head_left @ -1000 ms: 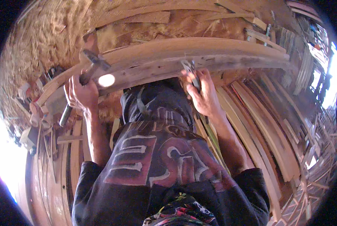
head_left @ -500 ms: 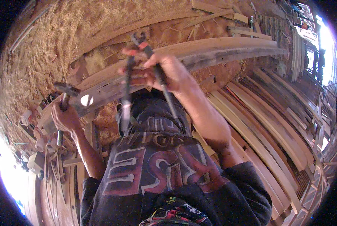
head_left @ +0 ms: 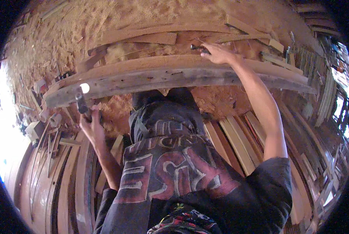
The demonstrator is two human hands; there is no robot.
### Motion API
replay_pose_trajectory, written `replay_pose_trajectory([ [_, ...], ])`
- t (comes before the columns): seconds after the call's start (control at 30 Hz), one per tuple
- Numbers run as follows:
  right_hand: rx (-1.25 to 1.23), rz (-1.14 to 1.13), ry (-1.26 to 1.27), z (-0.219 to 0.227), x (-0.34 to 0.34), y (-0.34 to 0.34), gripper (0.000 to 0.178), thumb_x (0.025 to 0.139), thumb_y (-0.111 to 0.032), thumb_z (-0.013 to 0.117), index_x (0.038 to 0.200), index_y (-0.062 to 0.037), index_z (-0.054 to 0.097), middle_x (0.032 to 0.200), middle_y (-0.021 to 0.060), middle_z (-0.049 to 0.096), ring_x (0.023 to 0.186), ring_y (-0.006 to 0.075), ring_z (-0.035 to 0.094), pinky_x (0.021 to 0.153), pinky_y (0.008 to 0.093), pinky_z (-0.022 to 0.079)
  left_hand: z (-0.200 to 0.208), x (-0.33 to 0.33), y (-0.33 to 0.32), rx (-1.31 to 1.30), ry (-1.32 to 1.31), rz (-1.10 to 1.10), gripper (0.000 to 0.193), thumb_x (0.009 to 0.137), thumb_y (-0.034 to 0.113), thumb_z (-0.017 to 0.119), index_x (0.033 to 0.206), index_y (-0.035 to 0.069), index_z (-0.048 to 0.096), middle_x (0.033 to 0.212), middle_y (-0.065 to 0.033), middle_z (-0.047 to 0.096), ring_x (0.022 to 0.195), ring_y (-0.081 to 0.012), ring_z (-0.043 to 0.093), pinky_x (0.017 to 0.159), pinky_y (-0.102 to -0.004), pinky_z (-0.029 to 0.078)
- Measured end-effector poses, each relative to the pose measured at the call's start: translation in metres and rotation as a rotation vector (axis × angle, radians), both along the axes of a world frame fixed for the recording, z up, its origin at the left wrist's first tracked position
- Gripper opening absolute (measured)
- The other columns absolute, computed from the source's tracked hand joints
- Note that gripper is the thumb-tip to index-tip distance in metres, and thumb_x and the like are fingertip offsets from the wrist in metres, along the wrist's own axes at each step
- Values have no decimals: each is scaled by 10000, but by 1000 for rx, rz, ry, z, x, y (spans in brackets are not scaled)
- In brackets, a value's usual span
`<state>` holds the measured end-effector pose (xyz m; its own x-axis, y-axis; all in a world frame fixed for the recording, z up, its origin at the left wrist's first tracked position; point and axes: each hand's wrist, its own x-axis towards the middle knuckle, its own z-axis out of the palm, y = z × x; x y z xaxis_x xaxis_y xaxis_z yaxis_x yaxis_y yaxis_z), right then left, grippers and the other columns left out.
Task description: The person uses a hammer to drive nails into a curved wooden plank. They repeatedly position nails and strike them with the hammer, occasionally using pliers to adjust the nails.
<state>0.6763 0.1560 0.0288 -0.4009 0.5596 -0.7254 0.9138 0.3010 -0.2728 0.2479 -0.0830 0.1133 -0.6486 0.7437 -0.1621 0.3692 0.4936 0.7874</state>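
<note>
Beyond beam, right hand at dark tool, can't tell how firmly gripped; slack fingers could drop it. Left hand curled round hammer beside beam; stray swing could dent edge.

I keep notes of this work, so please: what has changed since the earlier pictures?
The right hand has moved rightward and away from the body, to the far edge of the wooden beam; whether it has released the dark tool there is unclear. The left hand has drawn nearer the body, still holding the hammer. The beam seems unmoved.
</note>
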Motion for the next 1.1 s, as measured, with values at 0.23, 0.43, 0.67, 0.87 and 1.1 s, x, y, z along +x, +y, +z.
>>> replay_pose_trajectory([
  [0.23,-276,201,58,-46,34,-11,582,973,-272,536,1469,-21,368,1511,238,362,1425,370,321,1185,413,261,21,90,-30,-2,-361,250,220,913,293,603,881,77,578,741,29,493,693,-80,429,622,-262,321],
  [0.43,-393,291,115,-43,37,6,502,961,-206,532,1422,-24,451,1463,203,445,1380,333,398,1154,407,313,8,103,-30,93,-421,306,403,996,393,412,957,46,614,748,3,538,637,-94,467,570,-251,330],
  [0.67,243,-191,594,18,-13,-52,387,944,-222,580,1288,-45,579,1245,208,620,1192,355,572,1010,429,457,37,142,13,275,-525,271,372,1031,344,398,1017,26,590,798,-44,593,637,-116,533,572,-254,415],
  [0.87,-199,-163,1085,76,-97,-171,449,936,-161,633,1316,-12,446,1143,221,631,1059,376,647,906,430,507,54,183,64,481,-748,325,223,1050,289,467,966,88,514,792,-55,599,640,-128,555,564,-256,445],
  [1.1,-216,-528,1058,98,-98,-180,578,933,-179,613,1412,-4,341,1134,285,624,1044,456,622,891,504,493,42,203,77,420,-622,119,285,1053,317,471,927,66,517,769,-54,624,635,-126,572,578,-271,470],
])
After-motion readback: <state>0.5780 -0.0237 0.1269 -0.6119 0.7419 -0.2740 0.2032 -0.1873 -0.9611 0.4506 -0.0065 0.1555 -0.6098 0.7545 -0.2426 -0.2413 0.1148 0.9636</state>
